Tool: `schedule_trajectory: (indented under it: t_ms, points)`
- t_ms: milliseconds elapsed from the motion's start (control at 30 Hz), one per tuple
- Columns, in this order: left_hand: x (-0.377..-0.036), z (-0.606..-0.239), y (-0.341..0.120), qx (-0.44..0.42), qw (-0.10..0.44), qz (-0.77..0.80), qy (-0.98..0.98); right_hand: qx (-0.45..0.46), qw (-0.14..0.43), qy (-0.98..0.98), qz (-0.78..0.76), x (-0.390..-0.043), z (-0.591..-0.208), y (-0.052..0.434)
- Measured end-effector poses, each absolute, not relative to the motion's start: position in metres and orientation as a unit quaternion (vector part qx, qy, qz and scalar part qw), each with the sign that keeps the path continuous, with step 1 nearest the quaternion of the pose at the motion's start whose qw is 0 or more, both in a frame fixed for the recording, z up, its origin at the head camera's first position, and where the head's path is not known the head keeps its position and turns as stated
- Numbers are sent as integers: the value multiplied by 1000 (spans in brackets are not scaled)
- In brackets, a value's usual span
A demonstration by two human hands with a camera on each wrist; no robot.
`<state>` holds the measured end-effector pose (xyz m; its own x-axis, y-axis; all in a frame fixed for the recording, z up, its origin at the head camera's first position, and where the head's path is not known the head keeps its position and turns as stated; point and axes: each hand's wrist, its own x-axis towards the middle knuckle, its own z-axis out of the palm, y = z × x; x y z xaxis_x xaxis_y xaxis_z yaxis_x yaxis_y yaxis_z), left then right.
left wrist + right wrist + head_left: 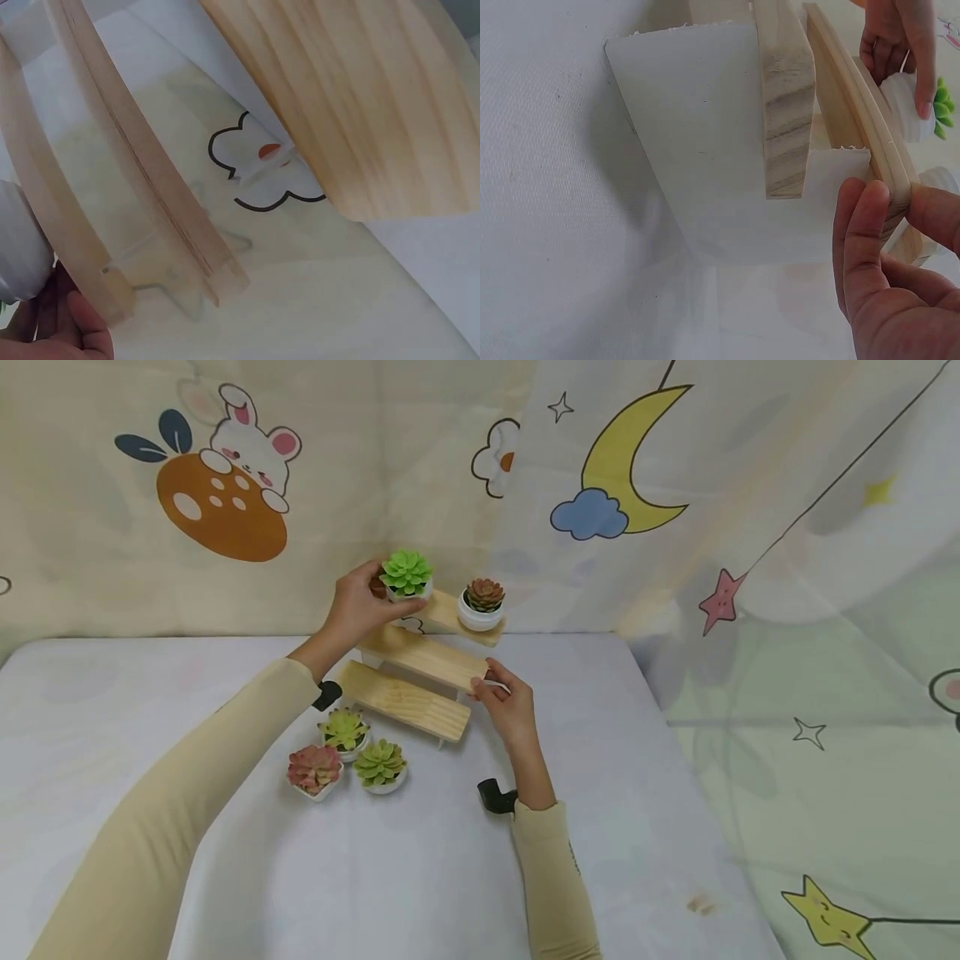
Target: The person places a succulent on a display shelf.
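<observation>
My left hand [358, 603] grips the white pot of a bright green succulent [407, 573] at the left end of the stand's top board. In the right wrist view, that white pot [907, 107] sits between the thumb and fingers. My right hand [510, 703] pinches the right end of the middle wooden board [423, 656], thumb on one side and fingers on the other. A reddish-brown succulent [482, 602] in a round white pot stands at the right end of the top board [444, 610]. The lowest board [405, 702] has nothing on it.
Three more potted succulents stand together in front of the stand: a pink one [314, 770], a yellow-green one [345, 731] and another green one [381, 766]. White side panels [697, 127] hold up the boards. Behind the white table [420, 877] hangs a printed curtain [420, 460].
</observation>
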<state>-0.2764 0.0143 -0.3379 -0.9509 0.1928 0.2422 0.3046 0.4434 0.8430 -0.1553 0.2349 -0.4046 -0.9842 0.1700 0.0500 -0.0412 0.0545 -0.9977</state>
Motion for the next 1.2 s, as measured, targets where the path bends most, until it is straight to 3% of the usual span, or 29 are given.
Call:
schedule_trajectory:
  t_ms: [700, 1200]
  points:
    - [-278, -339, 15, -162, 5, -525, -836, -50, 78, -735, 671, -154, -402, 232]
    - [-213, -340, -52, -196, 11, -532, -823, -49, 68, -742, 666, -153, -400, 231]
